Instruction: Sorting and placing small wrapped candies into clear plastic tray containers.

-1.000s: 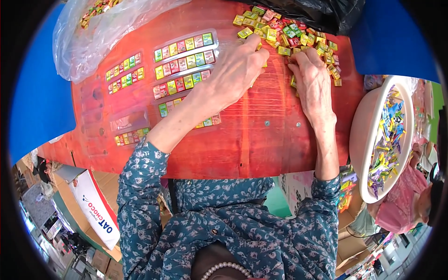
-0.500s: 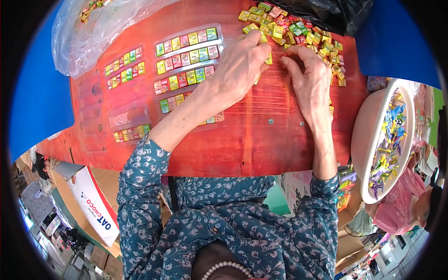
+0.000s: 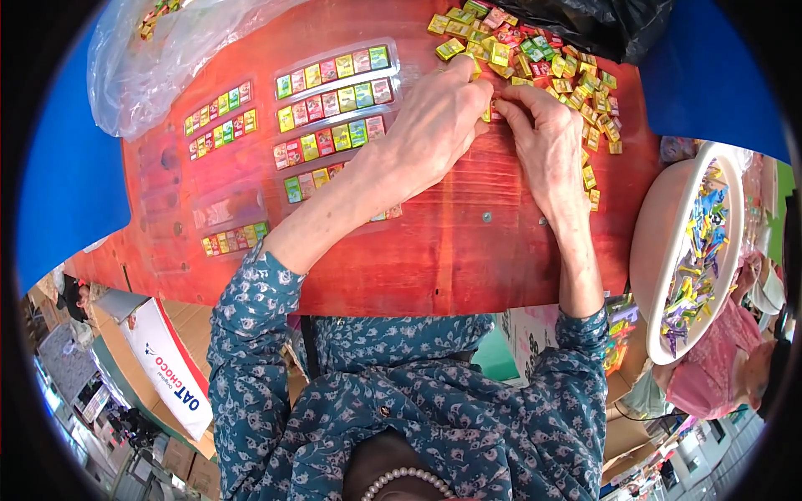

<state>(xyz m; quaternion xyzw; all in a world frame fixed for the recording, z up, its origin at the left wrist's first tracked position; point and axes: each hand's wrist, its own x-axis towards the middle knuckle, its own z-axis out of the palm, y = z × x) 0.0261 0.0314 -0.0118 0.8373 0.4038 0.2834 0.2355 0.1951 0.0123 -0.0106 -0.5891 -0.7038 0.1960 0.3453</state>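
Note:
My left hand [image 3: 443, 117] reaches over the red table with its fingers curled round small yellow candy-like boxes [image 3: 486, 113], mostly hidden by the fingers. Close against it, my right hand [image 3: 547, 134] pinches a small reddish box [image 3: 497, 108] at its thumb and fingertips. Both hands work at the near edge of a loose pile of little yellow, red and green boxes [image 3: 499, 53]. Left of my hands lie clear plastic trays [image 3: 393, 58] with rows of the same boxes; my left forearm covers part of the lower rows.
A clear plastic bag [image 3: 125, 83] sits at the far left, a black bag [image 3: 618, 29] behind the pile. At the right stands a white tub [image 3: 656, 242] of colourful small pieces. A cardboard carton [image 3: 167, 367] is below the table's left edge. Another person in pink [image 3: 710, 376] is at the right.
My right hand has moved slightly left and up, bringing its fingertips to the left hand's. A reddish box now shows between them. The trays have stayed in place.

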